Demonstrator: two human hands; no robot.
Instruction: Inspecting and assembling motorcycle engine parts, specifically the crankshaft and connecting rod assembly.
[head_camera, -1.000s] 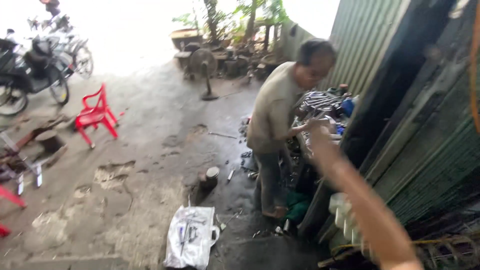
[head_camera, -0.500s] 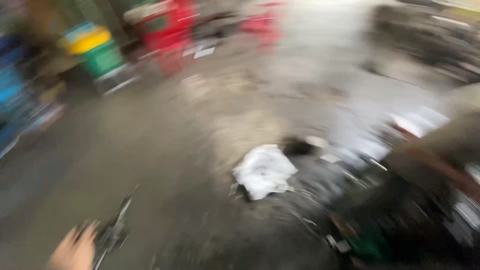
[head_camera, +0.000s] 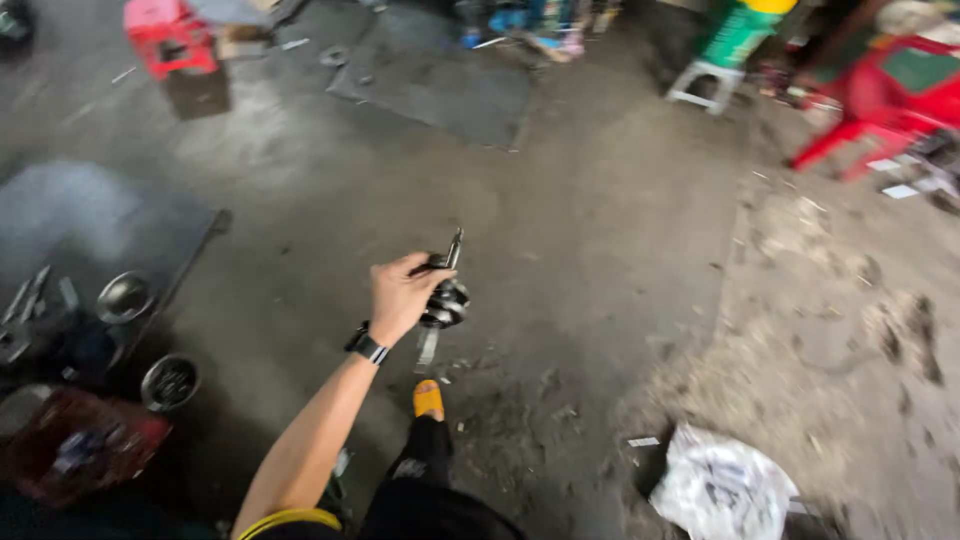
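My left hand (head_camera: 398, 296), with a black watch on the wrist, is closed around a dark metal crankshaft-like part (head_camera: 443, 298). I hold it out in front of me, above the concrete floor. A thin shaft sticks up from the part and another points down. Below the hand I see my leg in dark trousers and a foot in an orange sandal (head_camera: 428, 399). My right hand is out of the picture.
Metal bowls (head_camera: 124, 297) and tools lie on a dark mat at the left, beside a red crate (head_camera: 80, 440). A crumpled white bag (head_camera: 722, 490) lies at the lower right. Red plastic chairs (head_camera: 880, 100), a red stool (head_camera: 168, 40) and a white stool (head_camera: 700, 85) stand further off.
The view has swung from a person working at a metal wall to the floor. My right arm has left the picture, and my left hand now holds the metal part out ahead.
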